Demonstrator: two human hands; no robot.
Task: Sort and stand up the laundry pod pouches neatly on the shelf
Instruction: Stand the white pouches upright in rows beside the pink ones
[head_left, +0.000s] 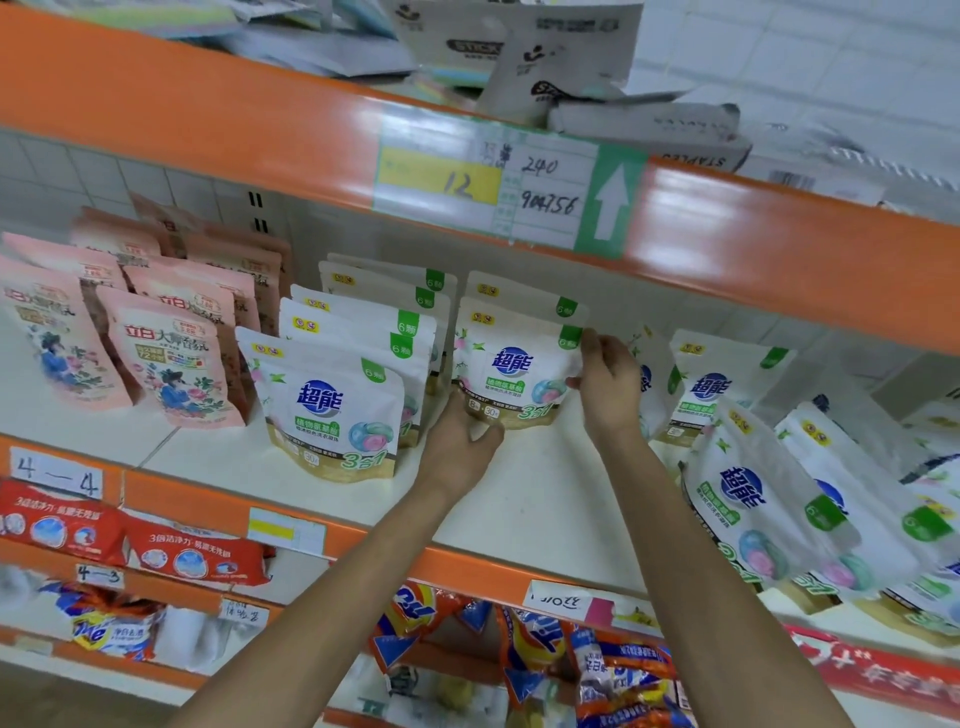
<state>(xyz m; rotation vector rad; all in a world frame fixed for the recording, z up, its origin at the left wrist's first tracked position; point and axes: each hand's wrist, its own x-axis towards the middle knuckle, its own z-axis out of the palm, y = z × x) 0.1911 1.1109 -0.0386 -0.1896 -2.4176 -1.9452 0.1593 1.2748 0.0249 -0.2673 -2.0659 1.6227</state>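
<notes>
A white shop shelf (519, 499) with an orange front edge carries the laundry pod pouches. Nearest, at the right, several white pouches (753, 493) lie tipped over. Farther in, the left hand (457, 441) grips the bottom edge of an upright white pouch (514, 364), thumb in front, while the right hand (610, 384) pinches its top right corner. This pouch stands just right of a tidy white row (332, 410); pink pouches (171, 358) stand far left.
</notes>
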